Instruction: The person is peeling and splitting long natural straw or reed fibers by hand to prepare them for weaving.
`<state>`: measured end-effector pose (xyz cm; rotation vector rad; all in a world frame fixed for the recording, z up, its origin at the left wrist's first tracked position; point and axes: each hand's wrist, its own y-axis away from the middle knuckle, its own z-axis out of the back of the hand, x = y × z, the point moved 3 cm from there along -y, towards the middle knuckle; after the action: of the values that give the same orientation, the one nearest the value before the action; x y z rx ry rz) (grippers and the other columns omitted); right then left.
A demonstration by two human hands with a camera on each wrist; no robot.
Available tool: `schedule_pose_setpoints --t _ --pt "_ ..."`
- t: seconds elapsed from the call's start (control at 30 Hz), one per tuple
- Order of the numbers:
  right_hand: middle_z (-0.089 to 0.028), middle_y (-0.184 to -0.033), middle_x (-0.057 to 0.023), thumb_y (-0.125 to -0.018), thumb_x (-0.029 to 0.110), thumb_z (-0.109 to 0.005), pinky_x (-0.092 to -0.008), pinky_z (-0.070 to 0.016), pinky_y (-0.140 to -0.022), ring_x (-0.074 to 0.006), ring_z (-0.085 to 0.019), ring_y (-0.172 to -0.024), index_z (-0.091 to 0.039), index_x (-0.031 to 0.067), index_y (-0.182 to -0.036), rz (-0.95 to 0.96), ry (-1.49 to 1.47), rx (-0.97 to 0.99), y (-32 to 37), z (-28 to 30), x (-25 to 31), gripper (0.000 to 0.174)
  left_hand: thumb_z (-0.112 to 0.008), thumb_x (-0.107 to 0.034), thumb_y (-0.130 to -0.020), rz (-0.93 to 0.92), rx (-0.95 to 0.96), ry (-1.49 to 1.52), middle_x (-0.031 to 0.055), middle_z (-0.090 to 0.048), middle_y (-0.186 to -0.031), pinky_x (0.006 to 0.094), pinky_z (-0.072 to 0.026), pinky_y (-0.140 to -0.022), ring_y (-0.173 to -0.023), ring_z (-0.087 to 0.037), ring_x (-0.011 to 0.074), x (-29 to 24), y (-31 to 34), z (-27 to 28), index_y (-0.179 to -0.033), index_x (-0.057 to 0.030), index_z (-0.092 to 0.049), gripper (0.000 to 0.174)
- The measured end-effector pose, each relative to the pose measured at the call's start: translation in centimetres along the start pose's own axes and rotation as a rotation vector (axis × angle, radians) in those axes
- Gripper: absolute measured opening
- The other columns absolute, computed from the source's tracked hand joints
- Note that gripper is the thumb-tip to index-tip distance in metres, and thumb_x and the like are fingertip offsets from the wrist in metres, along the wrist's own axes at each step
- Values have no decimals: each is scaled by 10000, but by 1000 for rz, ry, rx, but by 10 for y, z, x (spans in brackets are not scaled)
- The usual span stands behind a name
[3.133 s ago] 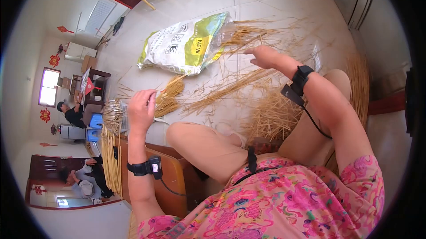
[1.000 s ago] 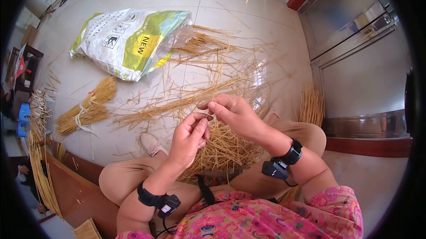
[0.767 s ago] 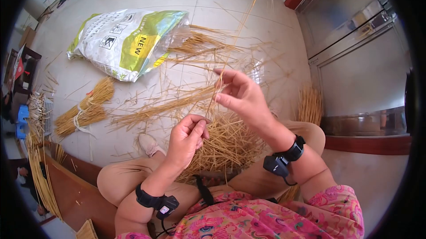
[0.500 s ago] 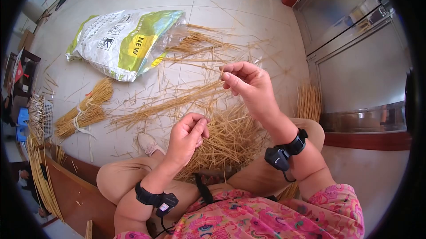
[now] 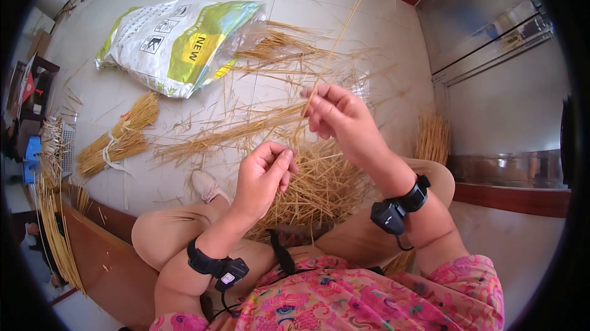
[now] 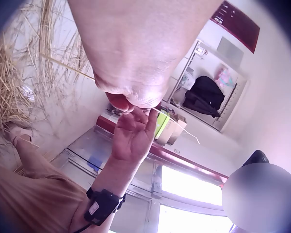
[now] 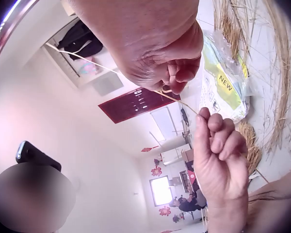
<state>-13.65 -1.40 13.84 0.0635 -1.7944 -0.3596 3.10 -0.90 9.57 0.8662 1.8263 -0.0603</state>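
Note:
A long, thin golden straw [image 5: 350, 14] rises past the top edge of the head view. My right hand [image 5: 347, 122] pinches it between thumb and fingers, a little beyond the left hand. Nearer my body, the left hand [image 5: 264, 174] has thumb and forefinger pinched together on the straw's lower end; the right wrist view shows the straw [image 7: 184, 103] bridging the two hands. Below them, between my legs, lies a heap of loose straw [image 5: 316, 193]. In the left wrist view the far part of the straw [image 6: 177, 124] sticks out past the right hand [image 6: 133, 136].
A printed sack [image 5: 184, 42] lies on the floor with straw spilling from its mouth. Left of it sits a tied straw bundle [image 5: 120, 134]. Long stalks [image 5: 239, 131] are strewn across the tiles. A brown wooden box [image 5: 117, 257] stands at left, a metal door [image 5: 504, 110] at right.
Both hands were apart, with the right over the scattered straw; they then met above the heap. Since then the right hand has moved up and away from the left, along the straw.

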Motion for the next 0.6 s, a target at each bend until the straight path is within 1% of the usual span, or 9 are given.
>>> schedule_pose_setpoints --t 0.07,0.17,0.2,0.4,0.5,0.6 --pt "-591 -771 1 -865 111 -614 -193 -422 -573 -53 -529 -660 -598 0 -917 -36 185 78 4 -4 -10 124 -520 -113 -920 -47 -48 14 43 -574 -728 166 -348 -434 -507 -440 36 -2 -3 2 -902 -18 -559 105" --pt "-584 -750 13 -858 93 -616 -195 -426 -585 -46 -519 -666 -603 -2 -890 -62 146 142 9 -14 -24 101 -520 -110 -918 -82 -77 14 49 -583 -738 168 -348 -432 -504 -438 35 -3 -4 4 -881 -24 -553 99" --pt "-581 -736 22 -857 85 -611 -189 -418 -579 -34 -503 -659 -605 7 -865 -50 119 118 9 -16 -29 78 -520 -108 -918 -86 -80 11 51 -584 -741 168 -345 -431 -503 -435 34 -4 -3 5 -875 -26 -550 98" --pt "-571 -742 34 -856 66 -588 -178 -404 -574 -23 -481 -640 -595 28 -844 -55 3 68 9 -18 -32 40 -508 -96 -921 -68 -55 -4 59 -588 -743 165 -323 -417 -490 -415 25 -6 -4 5 -893 -30 -537 77" --pt "-568 -744 35 -854 51 -579 -178 -418 -595 -21 -498 -665 -587 26 -831 -42 -26 91 8 -16 -34 35 -517 -92 -918 -74 -77 -24 44 -586 -711 168 -345 -418 -494 -438 20 -15 -3 0 -895 -8 -531 87" --pt "-569 -745 30 -849 40 -582 -184 -438 -616 -26 -520 -688 -580 21 -829 41 10 103 9 -19 -34 28 -523 -83 -912 -105 -75 -118 36 -587 -687 171 -350 -412 -475 -437 23 -18 -4 2 -887 -7 -539 82"
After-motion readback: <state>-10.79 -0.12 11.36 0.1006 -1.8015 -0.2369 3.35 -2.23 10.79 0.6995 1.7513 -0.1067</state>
